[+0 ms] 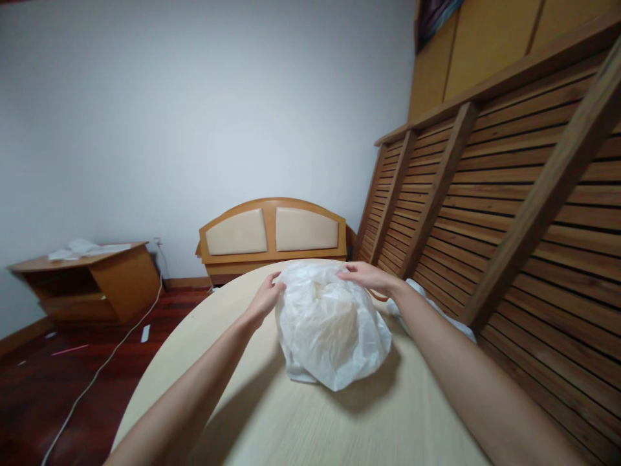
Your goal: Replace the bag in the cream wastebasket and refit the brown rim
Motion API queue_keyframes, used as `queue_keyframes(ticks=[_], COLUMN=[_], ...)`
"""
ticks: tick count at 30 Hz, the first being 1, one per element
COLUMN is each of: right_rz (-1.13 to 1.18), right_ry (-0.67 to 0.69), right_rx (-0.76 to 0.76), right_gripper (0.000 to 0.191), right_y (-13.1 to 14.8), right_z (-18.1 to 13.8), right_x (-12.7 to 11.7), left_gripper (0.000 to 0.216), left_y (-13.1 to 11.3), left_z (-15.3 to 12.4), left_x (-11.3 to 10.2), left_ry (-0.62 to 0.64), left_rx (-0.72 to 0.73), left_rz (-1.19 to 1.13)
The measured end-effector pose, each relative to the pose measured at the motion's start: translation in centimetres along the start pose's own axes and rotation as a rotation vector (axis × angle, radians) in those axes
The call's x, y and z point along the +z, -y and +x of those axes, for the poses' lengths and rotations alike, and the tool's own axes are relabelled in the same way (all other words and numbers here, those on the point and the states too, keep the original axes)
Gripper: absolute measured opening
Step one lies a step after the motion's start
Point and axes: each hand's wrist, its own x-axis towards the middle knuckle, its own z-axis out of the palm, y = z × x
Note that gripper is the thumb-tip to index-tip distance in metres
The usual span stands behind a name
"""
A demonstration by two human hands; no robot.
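One white plastic bag (pixel 334 330) on table (pixel 272 427); pinched at ten o'clock by grip of left hand (pixel 264 299), one o'clock by right hand (pixel 372 277).

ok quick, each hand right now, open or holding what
Left hand: curled against the white plastic bag, left side; grip unclear.
Right hand: touching its far right edge; grip unclear.

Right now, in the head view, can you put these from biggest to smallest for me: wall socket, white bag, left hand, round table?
1. Round table
2. White bag
3. Left hand
4. Wall socket
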Motion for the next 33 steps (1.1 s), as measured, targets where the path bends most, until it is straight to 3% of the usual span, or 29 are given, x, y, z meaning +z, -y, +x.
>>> queue_keyframes(ticks=[3,6,11,14,16,19,25,27,29,33], right_rz=[-0.179,-0.379,-0.575,-0.566,-0.529,-0.472,-0.366,-0.406,-0.521,-0.77], right_ry=[-0.146,-0.253,-0.262,-0.28,-0.314,-0.359,-0.496,-0.476,-0.366,-0.132], right_rx=[-0.202,-0.329,-0.306,-0.209,-0.186,-0.204,-0.323,-0.439,-0.522,-0.429], right_gripper=[0.049,0.046,0.047,0.048,0.04,0.019,0.02,0.014,0.013,0.025], right_y=[0.8,2.3,3.1,2.4,2.0,1.6,2.6,3.3,4.0,4.7], right_z=[-0.5,-1.4,-2.0,-1.5,-0.9,0.2,1.0,0.0,-1.3,-3.7], right_x=[-0.6,-0.5,0.7,1.3,1.4,0.9,-0.2,-0.1,0.3,0.8], left_gripper=[0.059,0.062,0.068,0.062,0.051,0.04,0.038,0.035,0.031,0.026], left_y=[-0.5,-1.2,-2.9,-3.7,-4.0,-4.2,-3.9,-3.4,-2.6,-1.2], left_z=[-0.7,-1.2,-1.2,-0.5,0.1,1.0,2.4,2.6,2.6,1.8], left_x=[0.0,0.0,-0.2,0.0,0.3,0.5,-1.2,-1.7,-2.1,-2.0], left_ry=[-0.035,-0.029,-0.005,0.01,0.013,-0.027,-0.207,-0.251,-0.255,-0.165], left_rx=[-0.008,0.008,0.054,0.022,-0.004,0.014,0.067,0.033,-0.022,-0.123], left_rz=[0.013,0.025,-0.003,0.016,0.037,0.036,0.021,0.037,0.056,0.082])
